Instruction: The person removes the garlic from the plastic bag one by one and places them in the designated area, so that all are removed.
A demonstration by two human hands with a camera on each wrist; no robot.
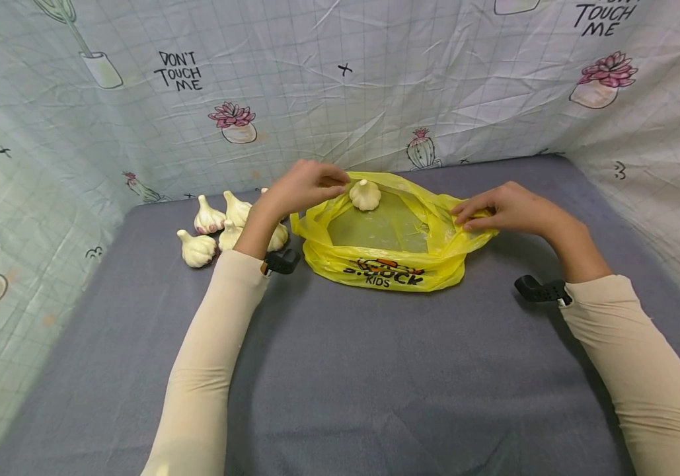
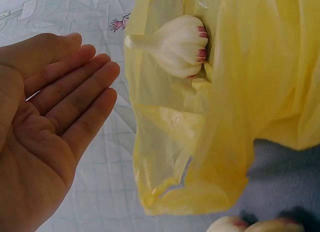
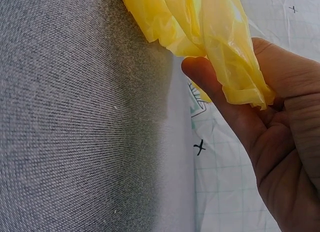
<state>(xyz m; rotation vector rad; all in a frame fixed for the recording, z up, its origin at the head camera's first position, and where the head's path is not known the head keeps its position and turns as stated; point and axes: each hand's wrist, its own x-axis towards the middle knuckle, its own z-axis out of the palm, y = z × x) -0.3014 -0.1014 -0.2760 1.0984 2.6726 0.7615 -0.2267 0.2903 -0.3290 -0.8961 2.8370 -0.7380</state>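
Note:
A yellow plastic bag (image 1: 384, 268) with dark print sits on the table, its mouth held wide. At its right side my right hand (image 1: 515, 210) pinches the rim; in the right wrist view the yellow plastic (image 3: 232, 57) passes between thumb and fingers. My left hand (image 1: 306, 188) is over the bag's back left edge, its fingers (image 2: 92, 94) fairly straight and holding nothing. A garlic bulb (image 1: 365, 195) is just past those fingertips, inside the bag's mouth near the back rim. The left wrist view shows this bulb (image 2: 177, 47) apart from the hand, against the yellow plastic.
Several more garlic bulbs (image 1: 198, 248) lie in a group left of the bag, some partly hidden behind the left forearm. Grey cloth (image 1: 375, 370) covers the table. A printed curtain (image 1: 316, 79) hangs along the back and sides.

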